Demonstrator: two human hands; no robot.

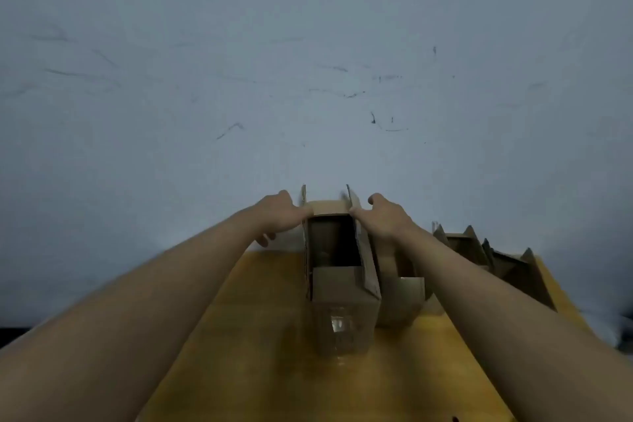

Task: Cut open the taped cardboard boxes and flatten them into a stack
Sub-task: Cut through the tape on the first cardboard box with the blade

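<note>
An opened cardboard box (344, 315) stands on the yellow table (260, 353) in front of me, its top flaps raised and its inside dark. Shiny clear tape shows on its near face. My left hand (279, 216) grips the far left top corner of the box, thumb on the far flap. My right hand (387, 217) grips the far right corner, fingers curled over the right flap. Both arms reach forward over the table.
Beside the box on the right stands a second opened box (402, 298). Further right, more opened boxes (496, 260) with raised flaps sit along the table's far right edge. A pale scuffed wall (308, 79) rises right behind the table.
</note>
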